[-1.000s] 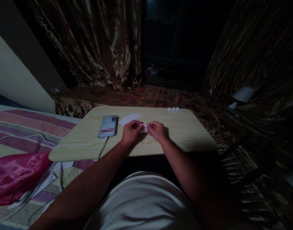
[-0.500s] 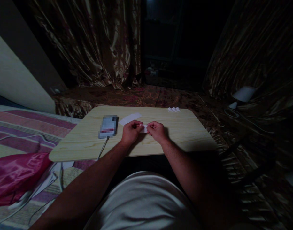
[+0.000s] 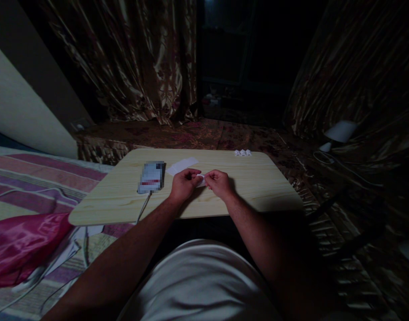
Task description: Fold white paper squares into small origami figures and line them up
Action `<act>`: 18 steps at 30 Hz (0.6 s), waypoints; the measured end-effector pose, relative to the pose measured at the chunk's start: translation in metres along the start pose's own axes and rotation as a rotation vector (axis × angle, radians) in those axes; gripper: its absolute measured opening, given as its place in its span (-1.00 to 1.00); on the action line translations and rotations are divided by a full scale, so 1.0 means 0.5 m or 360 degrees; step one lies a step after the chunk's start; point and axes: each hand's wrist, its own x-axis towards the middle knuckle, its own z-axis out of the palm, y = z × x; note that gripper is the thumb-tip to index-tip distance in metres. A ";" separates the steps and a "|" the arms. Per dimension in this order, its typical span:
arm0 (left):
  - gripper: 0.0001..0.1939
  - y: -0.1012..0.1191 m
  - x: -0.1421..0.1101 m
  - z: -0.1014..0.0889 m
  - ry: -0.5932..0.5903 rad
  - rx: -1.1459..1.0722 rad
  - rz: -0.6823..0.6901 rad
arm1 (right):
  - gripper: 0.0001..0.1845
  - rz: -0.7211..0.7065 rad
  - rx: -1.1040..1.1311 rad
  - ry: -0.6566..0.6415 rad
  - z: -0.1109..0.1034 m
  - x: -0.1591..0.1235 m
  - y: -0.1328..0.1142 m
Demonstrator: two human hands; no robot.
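Between my two hands is a small piece of white paper (image 3: 200, 181), partly covered by my fingers. My left hand (image 3: 184, 183) pinches its left side, and my right hand (image 3: 218, 182) pinches its right side. Both hands are just above the wooden table, near its front edge. Beyond my left hand lie several overlapping white paper strips (image 3: 182, 165). Three small folded white paper shapes (image 3: 242, 152) stand in a row at the table's far right edge.
A phone (image 3: 151, 177) with a white cable (image 3: 143, 207) lies on the left of the light wooden table (image 3: 258, 183). A bed with a striped cover (image 3: 40, 171) and a pink shiny cloth (image 3: 26, 247) is at the left. Far right stands a small lamp (image 3: 341, 131).
Less of the white paper shows between my hands, and it looks tilted or folded differently. My fingers have shifted slightly; the other things stay in place.
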 end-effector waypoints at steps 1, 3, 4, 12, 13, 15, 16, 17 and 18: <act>-0.60 -0.001 0.001 0.000 -0.0011 -0.0001 -0.0009 | -0.81 -0.0014 -0.0002 0.0005 0.000 0.000 0.001; -0.63 -0.005 0.003 -0.001 -0.0035 0.0009 -0.0013 | -0.81 -0.0021 -0.0023 0.0014 -0.001 0.001 0.002; -0.65 -0.008 0.004 -0.001 -0.0040 0.0012 -0.0007 | -0.80 -0.0018 -0.0039 0.0017 -0.001 0.001 0.002; -0.71 -0.025 0.014 -0.004 -0.0063 -0.0094 0.0018 | -0.80 -0.0064 -0.0091 -0.0007 -0.003 0.001 0.003; -0.71 -0.025 0.014 -0.005 -0.0063 -0.0110 0.0009 | -0.80 -0.0070 -0.0094 -0.0014 -0.003 0.000 0.004; -0.72 -0.023 0.014 -0.006 -0.0061 -0.0143 -0.0021 | -0.80 -0.0088 -0.0099 -0.0029 -0.004 0.000 0.006; -0.72 -0.022 0.014 -0.006 -0.0062 -0.0155 -0.0036 | -0.80 -0.0100 -0.0098 -0.0039 -0.004 0.000 0.006; -0.72 -0.021 0.014 -0.007 -0.0064 -0.0167 -0.0046 | -0.81 -0.0111 -0.0097 -0.0047 -0.004 -0.001 0.006; -0.73 -0.021 0.014 -0.008 -0.0069 -0.0181 -0.0052 | -0.81 -0.0121 -0.0098 -0.0057 -0.004 -0.001 0.006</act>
